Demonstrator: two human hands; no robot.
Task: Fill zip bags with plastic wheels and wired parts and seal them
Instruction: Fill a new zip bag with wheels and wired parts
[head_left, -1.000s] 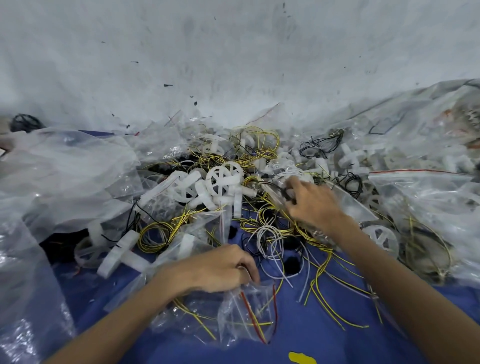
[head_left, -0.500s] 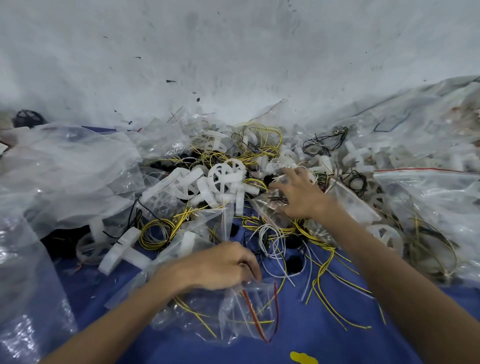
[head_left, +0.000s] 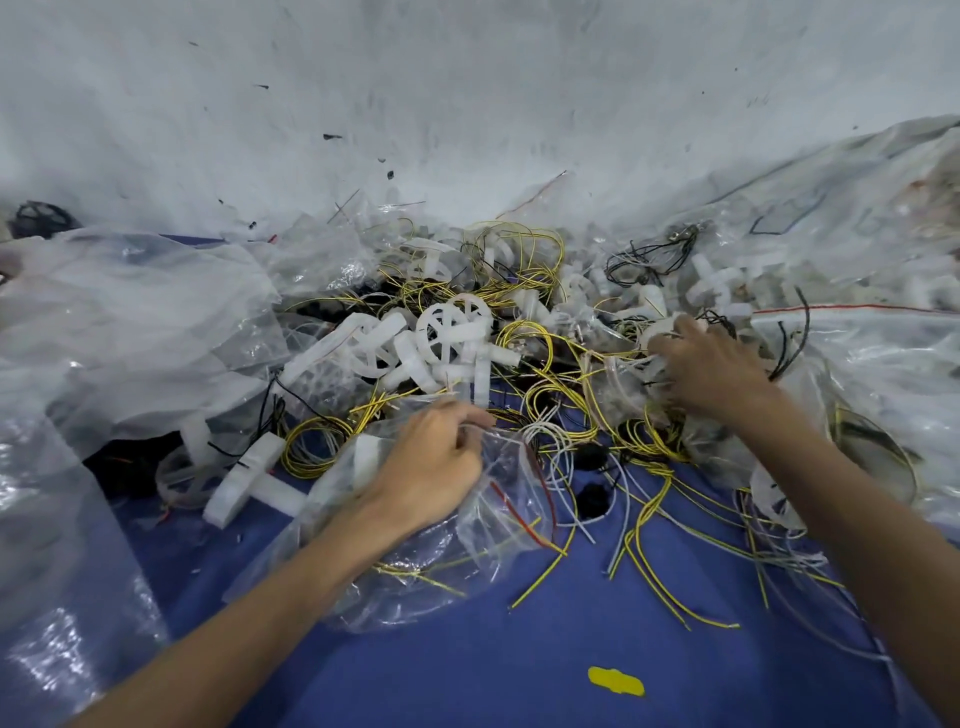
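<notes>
A heap of white plastic wheels (head_left: 457, 332) and coils of yellow wire (head_left: 524, 338) lies on the blue surface (head_left: 519, 665). My left hand (head_left: 431, 467) pinches the mouth of a clear zip bag (head_left: 498, 525) with a red seal strip; yellow wires lie inside it. My right hand (head_left: 706, 364) is further back on the right, fingers curled round a white wheel part (head_left: 662, 330) in the pile; the thing under its palm is hidden.
Crumpled clear plastic sheets (head_left: 130, 332) cover the left side. Filled clear bags (head_left: 872, 364) are stacked on the right. A white wall (head_left: 467, 104) rises behind the heap. Loose yellow and white wires (head_left: 649, 525) trail forward. A yellow scrap (head_left: 615, 680) lies near the front.
My right hand has moved right and back into the pile, from the middle to a white part. My left hand has lifted slightly with the bag's mouth.
</notes>
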